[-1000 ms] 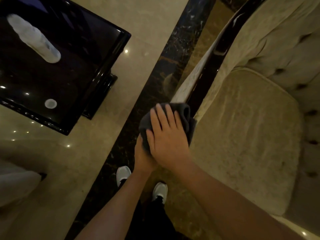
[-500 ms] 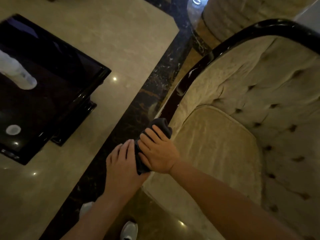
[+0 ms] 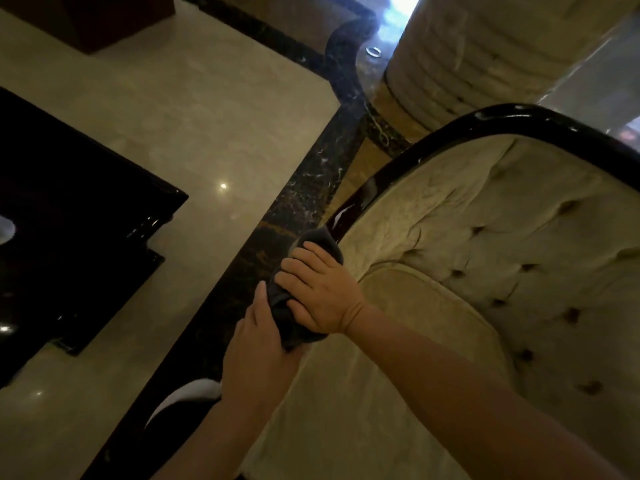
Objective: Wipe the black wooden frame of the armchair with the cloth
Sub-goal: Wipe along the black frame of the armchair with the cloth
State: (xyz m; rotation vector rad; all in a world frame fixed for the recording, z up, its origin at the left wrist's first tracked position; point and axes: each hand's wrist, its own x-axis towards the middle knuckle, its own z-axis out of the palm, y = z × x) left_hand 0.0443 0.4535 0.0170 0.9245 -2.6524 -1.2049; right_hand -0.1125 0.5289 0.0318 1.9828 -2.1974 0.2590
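Hands work the armchair's front-left arm: right hand presses the soft, bunched cloth onto the slick black frame; left hand grips its trailing end below.

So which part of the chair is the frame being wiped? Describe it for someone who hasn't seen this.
Start at the cream tufted armchair on the right. A glossy black wooden frame curves along the top edge of its back and arm, down to the dark cloth under the right hand. It is the only shiny black strip bordering the pale fabric.
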